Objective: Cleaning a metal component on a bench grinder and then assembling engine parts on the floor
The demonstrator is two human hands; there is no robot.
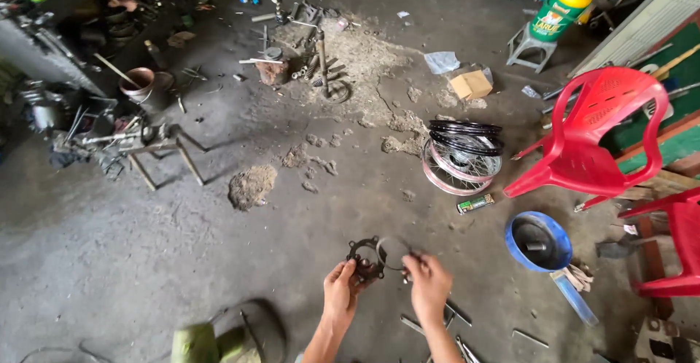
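My fingers curled shut, left hand (pixel 341 284) pinching a dark ring-shaped metal plate (pixel 364 255), right hand (pixel 428 284) gripping what may be a thin wire ring (pixel 392 252), both near, above the floor (pixel 146 246), spoked wheels (pixel 462 155) farther right.

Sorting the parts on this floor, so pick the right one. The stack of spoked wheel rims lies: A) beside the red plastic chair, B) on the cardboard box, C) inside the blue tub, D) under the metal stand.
A: the wheel rims lie flat on the floor just left of the red plastic chair, apart from the blue tub.
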